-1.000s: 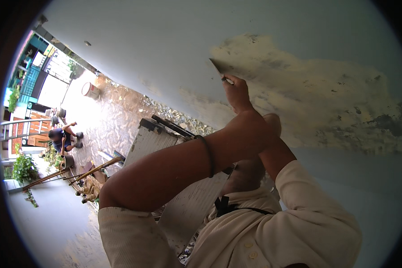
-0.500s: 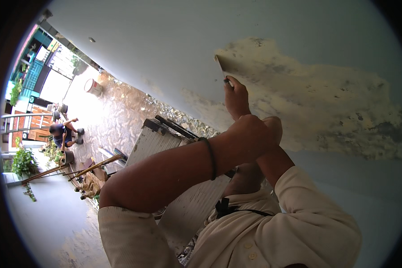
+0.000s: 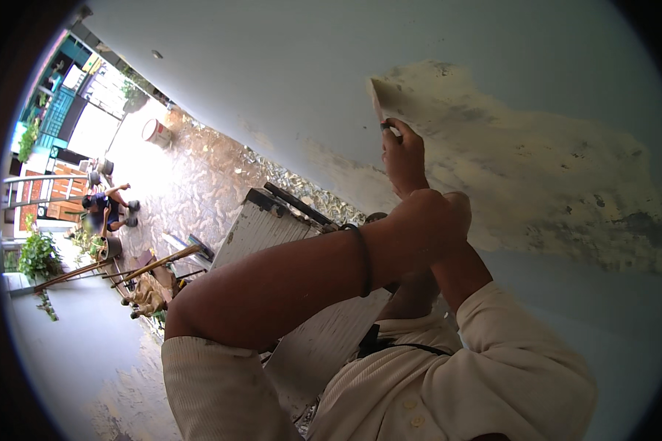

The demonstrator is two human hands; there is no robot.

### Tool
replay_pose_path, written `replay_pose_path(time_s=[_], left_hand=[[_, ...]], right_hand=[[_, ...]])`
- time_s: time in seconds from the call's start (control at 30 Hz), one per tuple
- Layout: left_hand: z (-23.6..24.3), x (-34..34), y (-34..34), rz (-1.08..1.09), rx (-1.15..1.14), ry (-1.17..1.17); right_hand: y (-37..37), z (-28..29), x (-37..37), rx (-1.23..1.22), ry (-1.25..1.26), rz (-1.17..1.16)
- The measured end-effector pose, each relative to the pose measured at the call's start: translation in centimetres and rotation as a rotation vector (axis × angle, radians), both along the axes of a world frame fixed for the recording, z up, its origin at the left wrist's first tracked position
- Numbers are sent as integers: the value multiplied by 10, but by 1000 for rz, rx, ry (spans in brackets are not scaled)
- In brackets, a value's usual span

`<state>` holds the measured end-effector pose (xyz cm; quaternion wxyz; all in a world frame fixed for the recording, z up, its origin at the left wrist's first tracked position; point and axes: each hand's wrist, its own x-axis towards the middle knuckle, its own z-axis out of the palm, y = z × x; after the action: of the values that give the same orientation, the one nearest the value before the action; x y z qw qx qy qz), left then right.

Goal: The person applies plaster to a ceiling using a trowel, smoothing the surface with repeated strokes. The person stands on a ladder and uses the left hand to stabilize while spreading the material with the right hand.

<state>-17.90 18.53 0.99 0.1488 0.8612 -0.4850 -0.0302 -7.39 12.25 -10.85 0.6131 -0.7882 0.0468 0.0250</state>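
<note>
Scraping paint off the pale blue wall (image 3: 272, 66) looks to be the step in hand. The right hand (image 3: 403, 154) is closed around a scraper (image 3: 376, 99), its blade at twelve o'clock on the bare patch (image 3: 537, 169). The left hand (image 3: 434, 220) seems fisted, its hold unclear. Next push probably needs a flat blade under the paint edge.

Can't make out the scraper blade (image 3: 376, 95) properly, mostly tucked behind the right hand (image 3: 403, 156). Left hand (image 3: 435, 219) half buried behind its own forearm, grip impossible to tell. Distant person (image 3: 99, 208) near the yard's far edge way too small for detail.
</note>
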Motion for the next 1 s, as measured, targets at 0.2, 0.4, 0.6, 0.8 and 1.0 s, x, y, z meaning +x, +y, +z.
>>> replay_pose_path(time_s=[0.2, 0.4, 0.6, 0.8, 1.0], left_hand=[[17, 1, -1, 17, 20, 2], [-4, 3, -4, 2, -47, -132], [-1, 0, -13, -7, 8, -43], [-1, 3, -2, -36, -26, -79], [-5, 0, -8, -36, -34, -90]], right_hand=[[13, 0, -4, -248, -202, -47], [-6, 18, 10, -94, -100, 53], [-9, -2, 11, -132, -124, 10], [-4, -16, 11, -209, -164, 27], [0, -4, 27, -12, 20, 67]])
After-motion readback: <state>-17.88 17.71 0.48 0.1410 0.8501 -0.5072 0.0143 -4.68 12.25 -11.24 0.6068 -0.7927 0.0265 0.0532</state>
